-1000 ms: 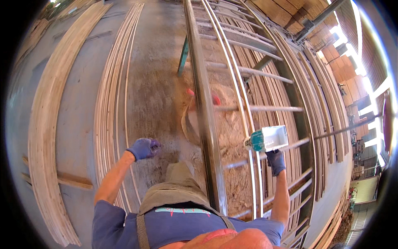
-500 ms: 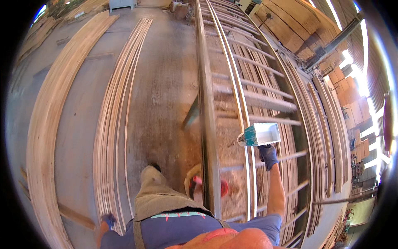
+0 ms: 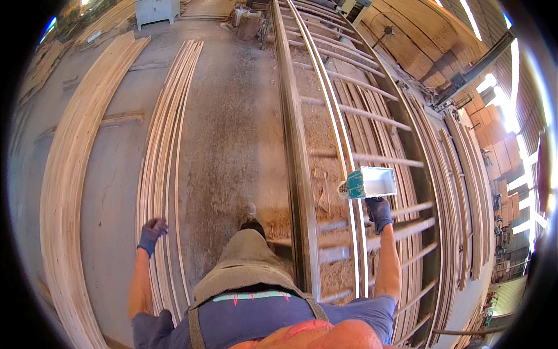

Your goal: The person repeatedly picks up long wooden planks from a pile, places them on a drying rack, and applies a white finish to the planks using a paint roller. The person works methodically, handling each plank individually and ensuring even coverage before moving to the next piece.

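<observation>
Over the rails: right hand point(image 3: 379, 213), grip closed on a white tub point(image 3: 372, 182) (teal end leftward).
Left hand point(image 3: 152, 232): grip loosely curled, holding nothing, above floor planks point(image 3: 165, 151).
Rails point(image 3: 343, 157): long metal frame.

Concrete floor point(image 3: 232, 134), long metal rack frame point(image 3: 293, 151) as landmark.

Frame runs lengthwise over the floor, rungs point(image 3: 372, 158) crossing it to the right, sawdust point(image 3: 325, 139) lying under and between them. Left of the frame: bare dusty strip of concrete, then a stack of thin curved wood strips point(image 3: 165, 151) lying flat, parallel to the frame. Further left: a second, wider run of planks point(image 3: 78, 157), also flat on the floor. Right of the frame: more long strips point(image 3: 459, 192) laid along it. Far end of the frame: a grey cabinet point(image 3: 156, 10) on the floor to its left.
</observation>
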### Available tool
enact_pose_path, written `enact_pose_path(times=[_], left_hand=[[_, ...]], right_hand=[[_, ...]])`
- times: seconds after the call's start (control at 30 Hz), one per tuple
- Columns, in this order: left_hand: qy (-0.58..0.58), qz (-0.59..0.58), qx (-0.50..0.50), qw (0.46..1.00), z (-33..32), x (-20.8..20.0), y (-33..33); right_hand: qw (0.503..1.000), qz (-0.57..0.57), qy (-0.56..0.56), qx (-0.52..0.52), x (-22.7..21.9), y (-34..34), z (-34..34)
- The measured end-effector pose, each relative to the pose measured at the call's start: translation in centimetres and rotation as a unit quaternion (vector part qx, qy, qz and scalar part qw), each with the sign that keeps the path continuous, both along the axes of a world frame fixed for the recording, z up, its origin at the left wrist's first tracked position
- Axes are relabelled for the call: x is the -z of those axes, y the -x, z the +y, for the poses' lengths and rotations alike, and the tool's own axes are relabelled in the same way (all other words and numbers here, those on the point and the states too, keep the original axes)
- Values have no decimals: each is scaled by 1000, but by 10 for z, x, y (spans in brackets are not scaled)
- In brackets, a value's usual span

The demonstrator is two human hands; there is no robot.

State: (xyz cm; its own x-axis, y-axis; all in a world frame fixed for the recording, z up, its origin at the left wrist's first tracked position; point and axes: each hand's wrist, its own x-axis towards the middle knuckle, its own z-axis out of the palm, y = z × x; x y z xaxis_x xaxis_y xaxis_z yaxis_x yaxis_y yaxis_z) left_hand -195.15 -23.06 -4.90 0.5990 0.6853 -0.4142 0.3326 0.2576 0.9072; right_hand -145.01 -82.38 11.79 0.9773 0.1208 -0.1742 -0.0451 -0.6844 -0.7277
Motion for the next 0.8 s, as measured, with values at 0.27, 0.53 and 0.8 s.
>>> enact_pose_path(times=[0.27, 0.53, 0.8], left_hand=[[202, 196, 7, 959, 74, 134, -112], [420, 188, -192, 867, 167, 146, -300], [95, -18, -65, 993, 601, 73, -787]], right_hand=[[995, 87, -39, 30, -17, -308, 241], [999, 31, 12, 9, -11, -584, 429], [1000, 11, 17, 4, -1, -841, 605]])
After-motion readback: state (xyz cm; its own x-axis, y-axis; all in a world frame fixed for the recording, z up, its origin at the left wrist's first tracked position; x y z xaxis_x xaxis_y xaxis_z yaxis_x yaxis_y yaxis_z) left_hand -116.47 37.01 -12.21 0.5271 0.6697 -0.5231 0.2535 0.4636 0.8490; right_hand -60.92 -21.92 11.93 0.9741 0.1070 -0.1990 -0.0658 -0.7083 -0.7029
